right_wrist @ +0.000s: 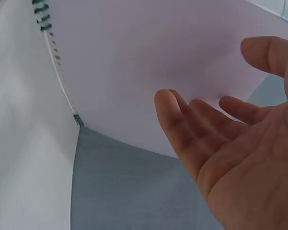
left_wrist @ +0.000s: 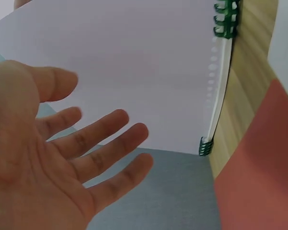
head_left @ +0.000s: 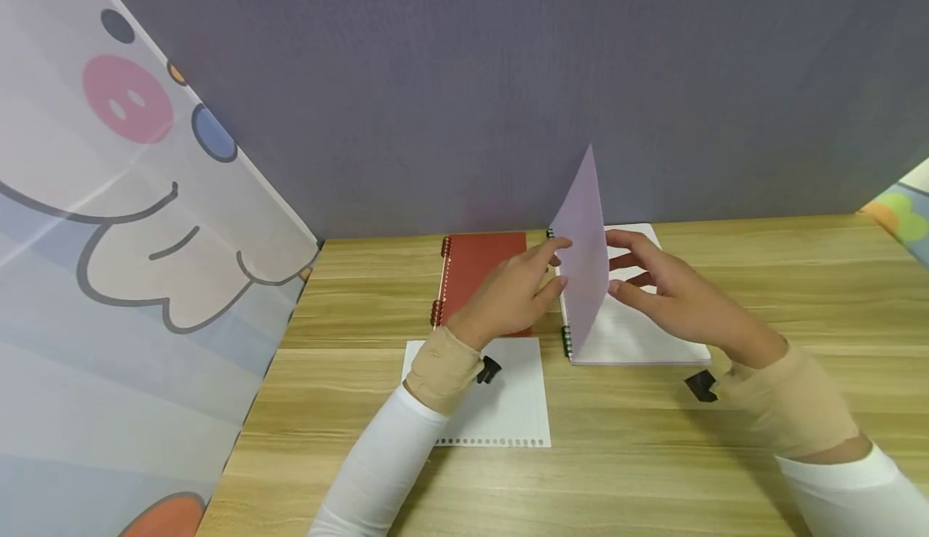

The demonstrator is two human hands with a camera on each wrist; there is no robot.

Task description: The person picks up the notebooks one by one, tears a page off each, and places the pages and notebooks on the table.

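Observation:
The lilac cover (head_left: 583, 259) of a notebook stands almost upright, hinged on green binding rings (head_left: 568, 342). White pages (head_left: 639, 331) lie flat to its right. My left hand (head_left: 514, 291) is at the cover's left face, its fingers spread and slightly bent in the left wrist view. On the other side is my right hand (head_left: 671, 291), fingers loosely bent and close to the cover (right_wrist: 148, 57). Whether its fingertips touch the cover I cannot tell. Neither hand has its fingers closed round anything.
A red notebook (head_left: 479, 275) with red rings lies left of the lilac one, partly behind my left hand. Nearer me is a loose white sheet (head_left: 501, 408) with a punched edge. A grey panel (head_left: 508, 93) rises behind the wooden table (head_left: 617, 456); a cartoon-printed panel (head_left: 131, 279) borders the left.

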